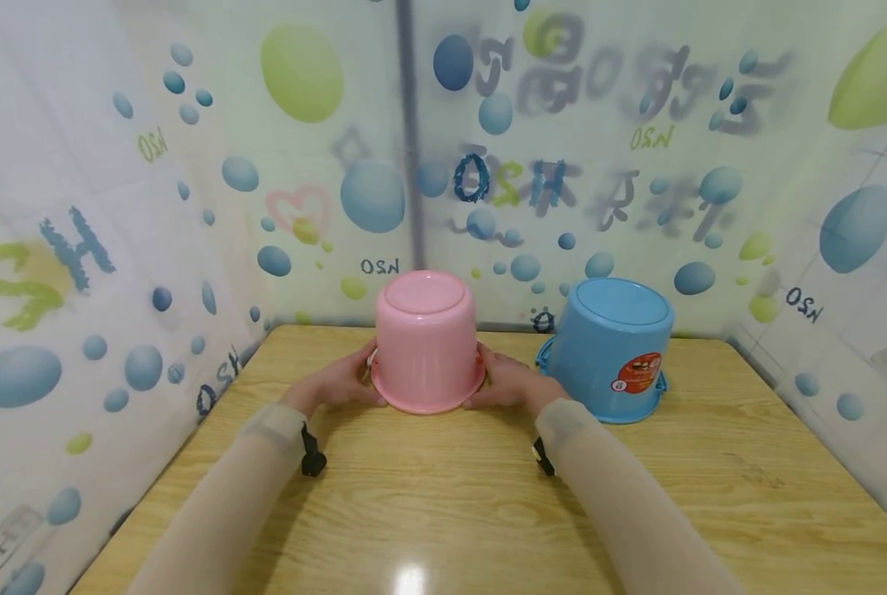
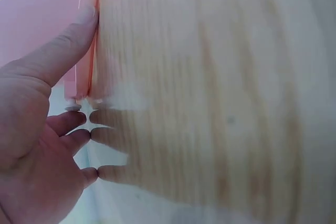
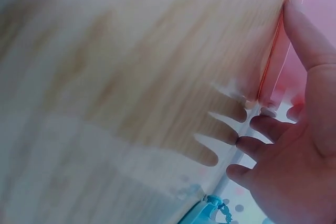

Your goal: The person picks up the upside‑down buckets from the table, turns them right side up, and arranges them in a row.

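Note:
A pink bucket (image 1: 426, 355) stands upside down on the wooden table, its wide rim at the bottom. My left hand (image 1: 345, 380) holds its left side and my right hand (image 1: 508, 380) its right side. In the left wrist view the thumb (image 2: 65, 48) lies along the pink rim, while the other fingertips sit low by the tabletop. The right wrist view has the other thumb (image 3: 307, 38) against the rim too, with fingers spread near the table. Parts of the fingers behind the bucket are hidden.
To the right, a blue bucket (image 1: 599, 364) with a red label is also upside down, close to my right hand. The wooden table (image 1: 428, 487) meets a patterned curtain (image 1: 324, 215) at the back and sides.

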Available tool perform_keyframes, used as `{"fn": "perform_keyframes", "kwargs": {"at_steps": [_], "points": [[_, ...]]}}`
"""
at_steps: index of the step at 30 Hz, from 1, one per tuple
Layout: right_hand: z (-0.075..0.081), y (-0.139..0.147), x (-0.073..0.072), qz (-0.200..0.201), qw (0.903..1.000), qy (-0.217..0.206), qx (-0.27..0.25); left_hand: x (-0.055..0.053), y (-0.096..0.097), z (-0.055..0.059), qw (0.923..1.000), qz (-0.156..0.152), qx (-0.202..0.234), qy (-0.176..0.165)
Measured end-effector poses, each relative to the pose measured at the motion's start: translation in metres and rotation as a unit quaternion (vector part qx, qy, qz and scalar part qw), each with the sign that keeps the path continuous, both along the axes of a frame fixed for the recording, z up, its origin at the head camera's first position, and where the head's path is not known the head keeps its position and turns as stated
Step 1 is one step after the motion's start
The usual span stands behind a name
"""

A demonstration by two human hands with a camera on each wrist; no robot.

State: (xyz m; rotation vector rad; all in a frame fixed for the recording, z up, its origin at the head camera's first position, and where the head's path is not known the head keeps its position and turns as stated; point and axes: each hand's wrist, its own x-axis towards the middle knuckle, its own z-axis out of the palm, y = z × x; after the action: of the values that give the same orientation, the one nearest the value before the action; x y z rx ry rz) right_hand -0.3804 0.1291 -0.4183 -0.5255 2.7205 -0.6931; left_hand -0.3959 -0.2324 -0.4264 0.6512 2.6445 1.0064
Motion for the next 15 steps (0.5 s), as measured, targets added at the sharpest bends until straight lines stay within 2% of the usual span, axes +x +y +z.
{"fn": "perform_keyframes", "kwargs": {"at_steps": [8,15], "points": [[0.004,0.005,0.002,0.016,0.999,-0.013,-0.039,0.004,-0.002,0.001,0.9998,0.0,0.022,0.003],[0.008,0.009,0.008,0.034,0.9946,-0.031,-0.093,0.01,-0.01,0.004,0.9994,0.027,-0.014,0.017]]}}
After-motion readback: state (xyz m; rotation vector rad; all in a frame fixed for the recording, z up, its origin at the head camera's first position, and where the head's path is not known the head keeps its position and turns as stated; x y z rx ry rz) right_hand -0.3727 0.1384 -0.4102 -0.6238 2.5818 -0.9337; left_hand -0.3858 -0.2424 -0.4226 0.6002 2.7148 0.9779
